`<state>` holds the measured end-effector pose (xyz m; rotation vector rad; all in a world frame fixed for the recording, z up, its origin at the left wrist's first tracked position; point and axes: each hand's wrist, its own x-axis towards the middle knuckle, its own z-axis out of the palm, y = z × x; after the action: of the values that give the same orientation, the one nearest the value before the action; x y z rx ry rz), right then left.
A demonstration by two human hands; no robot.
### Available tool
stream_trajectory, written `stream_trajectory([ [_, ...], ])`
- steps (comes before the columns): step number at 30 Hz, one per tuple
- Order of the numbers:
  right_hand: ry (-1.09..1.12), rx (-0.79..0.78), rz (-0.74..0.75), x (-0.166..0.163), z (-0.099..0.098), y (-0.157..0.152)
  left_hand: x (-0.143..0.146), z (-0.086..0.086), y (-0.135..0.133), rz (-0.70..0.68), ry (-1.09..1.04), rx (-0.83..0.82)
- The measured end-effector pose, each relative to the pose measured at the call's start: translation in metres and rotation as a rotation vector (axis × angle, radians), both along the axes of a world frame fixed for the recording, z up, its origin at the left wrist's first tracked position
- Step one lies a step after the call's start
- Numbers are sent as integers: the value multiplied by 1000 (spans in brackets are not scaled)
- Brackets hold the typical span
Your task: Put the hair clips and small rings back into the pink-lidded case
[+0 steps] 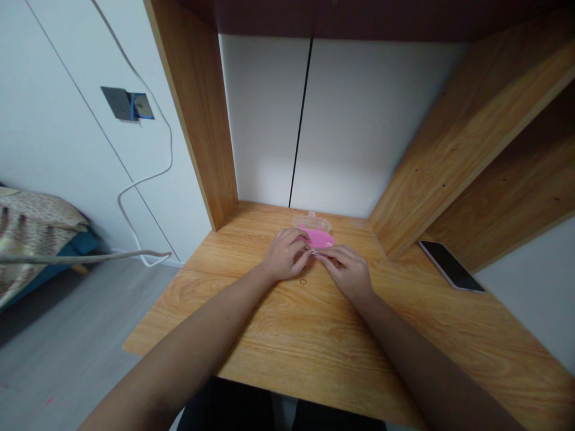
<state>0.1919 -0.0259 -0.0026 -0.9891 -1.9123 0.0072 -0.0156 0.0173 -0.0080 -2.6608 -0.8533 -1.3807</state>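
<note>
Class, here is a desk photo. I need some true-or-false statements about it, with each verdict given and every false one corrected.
1. The fingertips of the left hand and right hand meet at a small pale item. True.
2. The phone lies to the left of both hands. False: it lies to their right.
3. A thin dark ring lies on the wooden desktop. True.
4. The pink piece lies farther from the person than the clear piece. False: the clear piece is farther away.
5. A white cable hangs by the wall on the left. True.
</note>
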Motion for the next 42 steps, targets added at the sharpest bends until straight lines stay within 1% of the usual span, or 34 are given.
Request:
stream_trajectory([
  [4, 33, -9, -65, 2, -1, 1, -1, -1, 2, 42, -24, -11],
  [9, 111, 9, -113, 5, -6, 3, -1, -1, 3, 75, -82, -23],
  [16, 245, 46, -155, 3, -4, 4, -3, -4, 10, 105, -235, -125],
  [20, 255, 37, -166, 3, -3, 3, -5, -6, 13, 120, -280, -153],
  [24, 224, 52, -129, 5, -6, 5, -5, -5, 12, 101, -261, -150],
  [30, 122, 91, 16, 1, -5, 3, -2, -1, 5, -39, -157, -69],
  [33, 74, 94, 69, -1, -2, 1, 1, 1, 1, -77, -141, -57],
  [42, 44, 90, 78, 0, -4, 3, 3, 2, -2, -130, -164, -92],
])
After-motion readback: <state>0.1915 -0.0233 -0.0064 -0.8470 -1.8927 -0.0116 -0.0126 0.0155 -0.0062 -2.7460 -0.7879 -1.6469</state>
